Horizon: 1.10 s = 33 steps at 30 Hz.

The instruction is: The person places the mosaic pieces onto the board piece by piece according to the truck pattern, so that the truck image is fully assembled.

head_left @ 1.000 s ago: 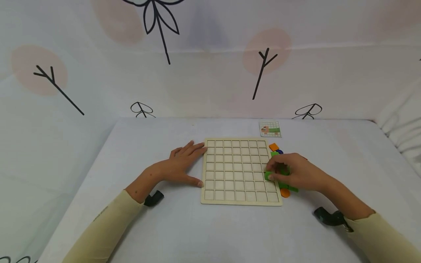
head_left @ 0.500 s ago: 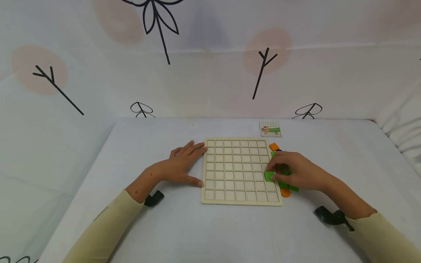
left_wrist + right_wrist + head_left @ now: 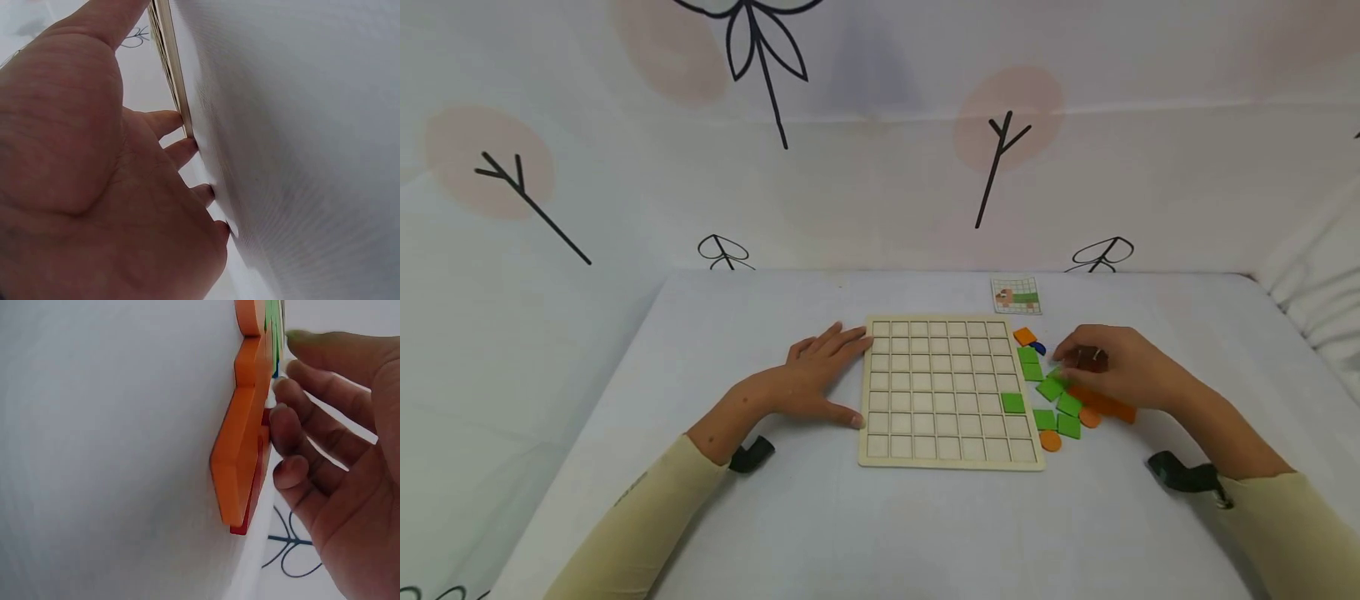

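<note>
A pale wooden grid board [image 3: 951,464] lies on the table, with one green square tile [image 3: 1013,403] in a cell of its right-hand column. My left hand [image 3: 812,385] is spread along the board's left edge, fingertips and thumb touching it; the left wrist view shows straight fingers [image 3: 181,152] at the board's side. Over the loose pieces right of the board is my right hand [image 3: 1120,362], its fingers loosely bent and thumb apart from them. Nothing shows between them in the right wrist view. The hand hides part of the pile, including some green tiles [image 3: 1051,387].
Beside the board lie more green tiles [image 3: 1069,426], orange round pieces [image 3: 1050,441], an orange square [image 3: 1025,337], a dark blue piece [image 3: 1038,348] and longer orange pieces [image 3: 234,456] with a red piece [image 3: 247,515]. A small printed picture card [image 3: 1016,296] lies behind.
My right hand has let go of the green tile, now lying in a cell of the board, and has moved right over the loose pieces. My left hand has stayed in place.
</note>
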Available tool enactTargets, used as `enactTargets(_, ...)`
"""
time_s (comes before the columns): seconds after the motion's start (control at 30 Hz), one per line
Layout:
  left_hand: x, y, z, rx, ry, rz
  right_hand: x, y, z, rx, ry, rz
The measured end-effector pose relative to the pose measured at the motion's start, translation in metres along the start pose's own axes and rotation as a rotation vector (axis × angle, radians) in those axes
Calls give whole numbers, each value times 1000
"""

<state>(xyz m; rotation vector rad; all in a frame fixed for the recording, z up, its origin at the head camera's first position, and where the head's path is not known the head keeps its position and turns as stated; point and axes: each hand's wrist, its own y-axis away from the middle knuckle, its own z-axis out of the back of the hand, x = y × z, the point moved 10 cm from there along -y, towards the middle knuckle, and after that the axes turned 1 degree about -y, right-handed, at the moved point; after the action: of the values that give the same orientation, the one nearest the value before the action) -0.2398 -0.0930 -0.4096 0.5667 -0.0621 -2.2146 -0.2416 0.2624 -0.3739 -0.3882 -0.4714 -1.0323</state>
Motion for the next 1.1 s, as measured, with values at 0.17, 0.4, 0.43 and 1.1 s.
enactTargets(0.17,0,1,1,3,8,3,-6,2,-2,63,-9,-31)
enactTargets(0.4,1,0,0,4,3,1,-7,2,-8,138,-11,-55)
enactTargets(0.43,1,0,0,4,2,2,-8,2,-9,150,-9,-67)
enactTargets(1.1,2,1,-1,-2,7,-12,6,-4,-8,115,-57,-64)
